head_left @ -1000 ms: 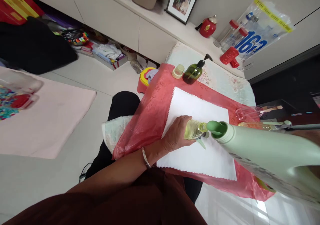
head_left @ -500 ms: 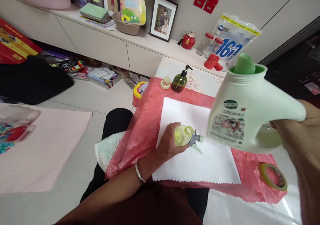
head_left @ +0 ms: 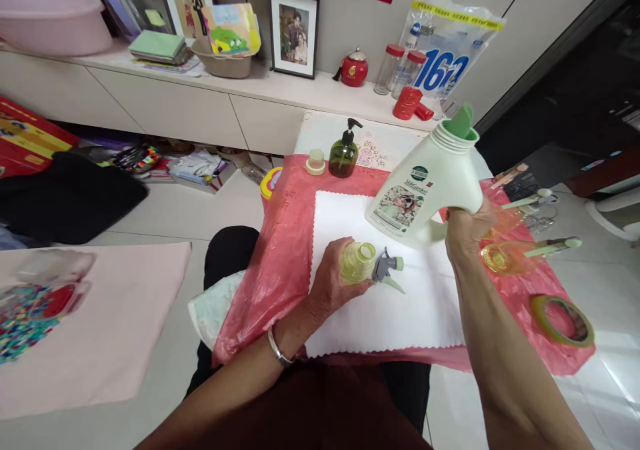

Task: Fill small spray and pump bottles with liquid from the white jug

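My left hand (head_left: 334,277) is wrapped round a yellow-green spray bottle (head_left: 356,267) whose neck is uncapped. A grey spray trigger head (head_left: 384,267) lies beside that bottle, close to my fingertips, on a white scallop-edged sheet (head_left: 400,323). To the right, my right hand (head_left: 467,230) grips the handle of a pale green detergent jug (head_left: 420,177), tilted a little, its mouth uncapped with a green pouring spout (head_left: 461,122) showing. The jug's base is over or on the sheet; I cannot tell if it touches. Behind them stand a dark green pump bottle (head_left: 344,153) and a pale cap (head_left: 315,162).
Red plastic (head_left: 270,257) covers the table under the sheet. At right are orange spray bottles (head_left: 503,258) and a tape roll (head_left: 563,320). Jars (head_left: 389,70) and a red pot (head_left: 355,68) stand on the cabinet behind. Left, a pink cloth (head_left: 130,323) carries small coloured pieces.
My right hand has brought the detergent jug lower and further left, over the white sheet. My left hand still holds the spray bottle in about the same place. The head view has shifted right.
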Available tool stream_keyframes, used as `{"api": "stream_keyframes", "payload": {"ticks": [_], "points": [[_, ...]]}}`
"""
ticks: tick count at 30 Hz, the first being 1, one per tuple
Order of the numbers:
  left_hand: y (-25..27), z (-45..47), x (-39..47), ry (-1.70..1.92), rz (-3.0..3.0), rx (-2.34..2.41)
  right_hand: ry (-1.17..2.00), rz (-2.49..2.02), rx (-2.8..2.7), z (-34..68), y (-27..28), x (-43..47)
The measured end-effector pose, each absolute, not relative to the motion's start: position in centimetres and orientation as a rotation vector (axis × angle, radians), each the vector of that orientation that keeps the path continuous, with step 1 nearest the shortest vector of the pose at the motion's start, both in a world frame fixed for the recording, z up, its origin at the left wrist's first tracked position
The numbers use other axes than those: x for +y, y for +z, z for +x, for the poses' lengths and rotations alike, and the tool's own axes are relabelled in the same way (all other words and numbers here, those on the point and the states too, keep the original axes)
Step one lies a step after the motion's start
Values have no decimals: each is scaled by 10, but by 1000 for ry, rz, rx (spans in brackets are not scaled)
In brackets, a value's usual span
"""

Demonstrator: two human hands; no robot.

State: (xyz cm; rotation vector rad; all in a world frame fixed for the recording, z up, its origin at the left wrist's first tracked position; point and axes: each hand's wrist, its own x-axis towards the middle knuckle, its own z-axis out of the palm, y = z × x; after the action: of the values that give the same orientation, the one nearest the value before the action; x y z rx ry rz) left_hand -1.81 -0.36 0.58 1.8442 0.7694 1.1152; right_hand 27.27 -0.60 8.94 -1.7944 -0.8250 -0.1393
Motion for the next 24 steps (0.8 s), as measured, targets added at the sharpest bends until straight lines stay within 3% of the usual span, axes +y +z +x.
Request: {"api": "stream_keyframes", "payload": {"ticks": [9,16,24], "points": [[4,-19,-5,1083,1774,737,75,-2019,-1014,279,102,-51],[3,-19,-5,1104,1778,703,62,-2262,-1386,242,85,-118],[4,-18,-4,1142,1828,697,85,-2331,-1876,180,60,-98]]}}
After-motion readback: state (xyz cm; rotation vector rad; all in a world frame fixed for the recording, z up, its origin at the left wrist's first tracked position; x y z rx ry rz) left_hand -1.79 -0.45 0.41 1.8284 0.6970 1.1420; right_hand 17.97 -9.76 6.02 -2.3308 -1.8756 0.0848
